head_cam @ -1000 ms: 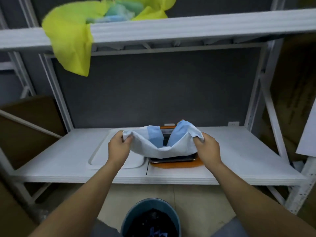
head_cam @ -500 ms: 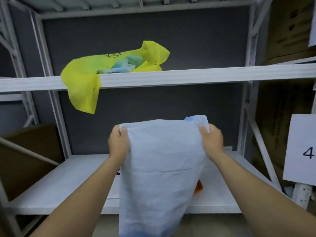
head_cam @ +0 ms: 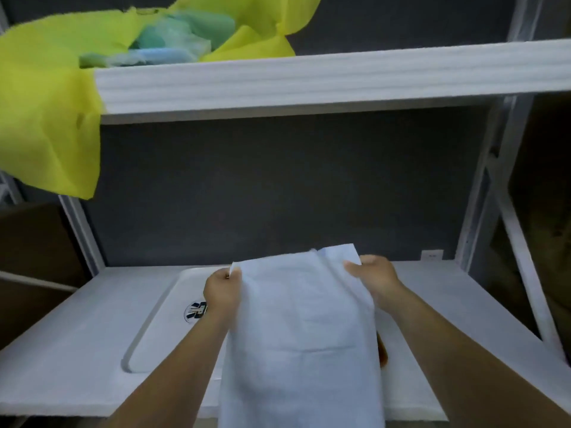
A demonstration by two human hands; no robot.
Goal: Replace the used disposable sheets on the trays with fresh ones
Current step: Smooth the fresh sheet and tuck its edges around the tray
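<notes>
A pale blue-white disposable sheet [head_cam: 302,335] hangs in front of me, held up by its two top corners. My left hand [head_cam: 222,292] pinches the left corner and my right hand [head_cam: 372,281] grips the right corner. The sheet drops past the lower shelf's front edge. A white tray [head_cam: 160,322] with a round dark logo lies bare on the lower shelf, to the left of the sheet. Only a sliver of an orange tray [head_cam: 383,353] shows at the sheet's right edge; the rest is hidden behind the sheet.
A yellow bag [head_cam: 46,118] with folded blue and green sheets [head_cam: 173,41] in it lies on the upper shelf [head_cam: 340,75] and droops over its left end. White rack posts [head_cam: 519,242] stand at the right, brown cardboard at both sides.
The sheet was bunched over the orange tray, then was lifted and hangs unfolded. Since half a second ago my hands have come lower, and the view has tilted back down.
</notes>
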